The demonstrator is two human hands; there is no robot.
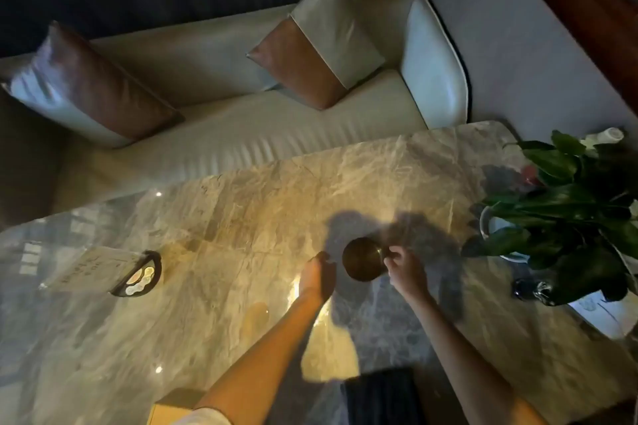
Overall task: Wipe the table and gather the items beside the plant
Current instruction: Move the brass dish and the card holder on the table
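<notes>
A small brass table lamp stands lit near the middle of the marble table, seen from above as a round dark shade. My right hand grips the lamp's right side. Just left of the lamp, my left hand hovers with fingers apart and holds nothing. The leafy green plant in a white pot stands at the table's right end. No cloth is visible in either hand.
A half-round black stand holding a card sits on the table's left. A dark glass object and white paper lie under the plant. A cream sofa with two cushions runs behind the table.
</notes>
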